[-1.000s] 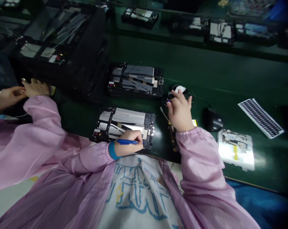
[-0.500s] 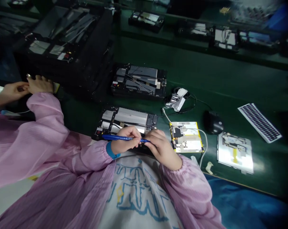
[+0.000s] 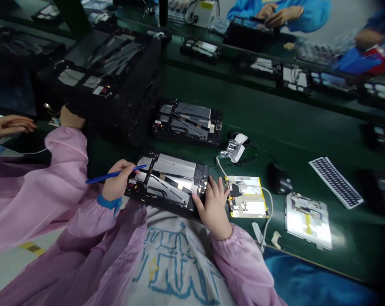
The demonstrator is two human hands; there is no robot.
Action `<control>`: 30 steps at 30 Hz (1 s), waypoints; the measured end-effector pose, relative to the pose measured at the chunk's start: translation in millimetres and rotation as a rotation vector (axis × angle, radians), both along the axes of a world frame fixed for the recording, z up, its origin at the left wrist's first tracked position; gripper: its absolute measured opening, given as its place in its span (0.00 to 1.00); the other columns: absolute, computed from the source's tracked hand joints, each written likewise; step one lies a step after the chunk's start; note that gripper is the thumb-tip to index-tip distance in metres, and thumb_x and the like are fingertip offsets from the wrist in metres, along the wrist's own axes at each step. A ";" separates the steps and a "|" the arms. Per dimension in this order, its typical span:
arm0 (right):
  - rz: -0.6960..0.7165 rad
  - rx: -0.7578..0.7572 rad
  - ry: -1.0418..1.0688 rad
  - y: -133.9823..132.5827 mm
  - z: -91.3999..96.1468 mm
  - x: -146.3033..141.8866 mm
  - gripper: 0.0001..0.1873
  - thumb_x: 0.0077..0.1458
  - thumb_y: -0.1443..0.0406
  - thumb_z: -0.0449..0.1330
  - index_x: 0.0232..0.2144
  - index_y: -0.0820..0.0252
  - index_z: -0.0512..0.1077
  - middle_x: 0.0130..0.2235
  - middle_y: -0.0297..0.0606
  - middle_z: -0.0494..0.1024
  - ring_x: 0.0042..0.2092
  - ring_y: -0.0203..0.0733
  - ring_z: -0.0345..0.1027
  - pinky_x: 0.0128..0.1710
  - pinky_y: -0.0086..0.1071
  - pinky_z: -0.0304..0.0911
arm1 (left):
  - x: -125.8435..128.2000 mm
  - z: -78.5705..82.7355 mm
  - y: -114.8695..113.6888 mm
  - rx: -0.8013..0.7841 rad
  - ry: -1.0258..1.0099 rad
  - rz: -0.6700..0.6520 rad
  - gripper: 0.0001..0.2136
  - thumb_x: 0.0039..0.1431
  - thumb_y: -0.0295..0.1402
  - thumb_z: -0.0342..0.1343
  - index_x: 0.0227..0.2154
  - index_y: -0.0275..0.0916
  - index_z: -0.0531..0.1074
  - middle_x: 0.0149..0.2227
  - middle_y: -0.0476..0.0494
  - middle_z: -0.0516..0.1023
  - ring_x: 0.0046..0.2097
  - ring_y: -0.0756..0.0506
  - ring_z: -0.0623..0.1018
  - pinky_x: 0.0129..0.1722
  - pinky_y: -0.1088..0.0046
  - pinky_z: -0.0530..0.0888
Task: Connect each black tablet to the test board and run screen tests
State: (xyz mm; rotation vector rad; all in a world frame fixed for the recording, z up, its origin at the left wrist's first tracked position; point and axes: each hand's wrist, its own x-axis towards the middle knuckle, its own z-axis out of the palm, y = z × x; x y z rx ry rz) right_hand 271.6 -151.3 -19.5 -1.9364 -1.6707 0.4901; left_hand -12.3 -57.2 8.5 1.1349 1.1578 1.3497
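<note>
At the near edge of the dark green bench (image 3: 275,123): open-backed black rectangular device with grey panels (image 3: 171,183), lying in front of the person.
Left hand (image 3: 116,182): by the device's left end, wrist in a blue band (image 3: 109,202), fingers pinching a slim blue plastic pen-shaped tool (image 3: 99,177), one tip over the device, other end jutting left.
Right hand (image 3: 216,208): back up, fingers spread and loose, thumb at the device's right end; full fingertip contact, can't tell.
Right of right hand: yellow-edged white flat panel (image 3: 249,197), white cable (image 3: 271,204) across it.
</note>
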 end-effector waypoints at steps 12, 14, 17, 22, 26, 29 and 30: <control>-0.387 0.344 1.124 92.2 83.6 82.7 0.35 0.47 0.62 0.64 0.59 0.46 0.63 0.59 0.33 0.69 0.49 0.37 0.72 0.42 0.29 0.71 | 19.2 37.9 26.8 0.325 -0.515 -0.360 0.11 0.57 0.39 0.58 0.26 0.38 0.66 0.22 0.52 0.73 0.27 0.52 0.74 0.53 0.57 0.71; -0.456 0.477 1.056 149.8 91.7 118.4 0.37 0.46 0.65 0.62 0.60 0.50 0.61 0.56 0.35 0.70 0.45 0.34 0.72 0.41 0.28 0.71 | 24.4 33.7 36.9 0.285 -0.494 -0.392 0.12 0.56 0.40 0.59 0.25 0.38 0.66 0.21 0.53 0.73 0.26 0.51 0.74 0.48 0.57 0.74; -0.546 0.423 0.933 236.1 94.4 153.7 0.38 0.49 0.69 0.57 0.63 0.54 0.54 0.54 0.38 0.71 0.41 0.30 0.71 0.40 0.26 0.69 | 31.8 18.3 47.5 0.188 -0.376 -0.354 0.12 0.54 0.38 0.61 0.24 0.37 0.67 0.23 0.51 0.74 0.26 0.51 0.74 0.41 0.63 0.75; -0.511 0.206 0.784 316.0 75.7 154.0 0.29 0.50 0.69 0.58 0.56 0.62 0.65 0.48 0.43 0.75 0.43 0.39 0.72 0.41 0.33 0.70 | 29.9 3.6 48.1 0.130 -0.028 -0.244 0.08 0.55 0.37 0.61 0.30 0.38 0.72 0.31 0.45 0.77 0.34 0.47 0.78 0.38 0.69 0.74; -0.486 0.064 0.599 323.6 59.2 132.6 0.28 0.49 0.66 0.63 0.53 0.66 0.68 0.52 0.51 0.71 0.56 0.49 0.65 0.51 0.38 0.65 | 29.1 9.1 44.4 0.095 0.171 -0.175 0.11 0.60 0.42 0.55 0.34 0.38 0.74 0.33 0.42 0.80 0.37 0.45 0.80 0.41 0.67 0.75; -0.408 -0.093 0.515 313.6 49.8 111.9 0.22 0.45 0.63 0.67 0.43 0.67 0.74 0.45 0.52 0.75 0.53 0.53 0.68 0.49 0.39 0.66 | 34.7 12.6 45.2 0.059 0.254 -0.101 0.14 0.63 0.43 0.50 0.33 0.38 0.73 0.41 0.38 0.80 0.46 0.42 0.79 0.49 0.62 0.74; -0.372 -0.150 0.505 308.8 46.9 104.6 0.20 0.44 0.62 0.68 0.40 0.67 0.75 0.41 0.50 0.77 0.48 0.53 0.71 0.45 0.39 0.68 | 36.9 12.7 45.9 0.047 0.263 -0.084 0.13 0.63 0.43 0.50 0.34 0.38 0.71 0.46 0.36 0.79 0.50 0.41 0.78 0.53 0.60 0.72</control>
